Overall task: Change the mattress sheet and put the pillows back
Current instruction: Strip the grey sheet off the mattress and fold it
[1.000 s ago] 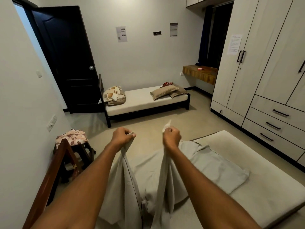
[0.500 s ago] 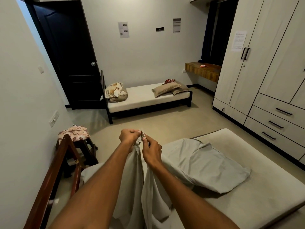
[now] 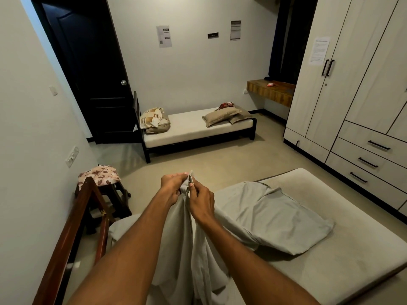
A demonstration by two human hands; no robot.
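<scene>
A light grey sheet (image 3: 259, 214) lies partly folded on the bare mattress (image 3: 343, 256) in front of me. One edge of it is lifted up between my arms. My left hand (image 3: 172, 183) grips that raised edge from the left. My right hand (image 3: 201, 198) pinches the same edge right beside it, so both hands meet at the cloth's top. Beige pillows (image 3: 222, 115) rest on the far bed (image 3: 189, 133).
A wooden bed rail (image 3: 72, 230) runs along my left. A stool with a floral cloth (image 3: 100, 176) stands by the left wall. Folded linen (image 3: 154, 119) lies on the far bed. A dark door (image 3: 94, 73) is behind it; a wardrobe with drawers (image 3: 361, 106) fills the right.
My hands were apart, each holding a separate part of the sheet's edge. They have come together at the middle, and the sheet on the mattress has shifted slightly.
</scene>
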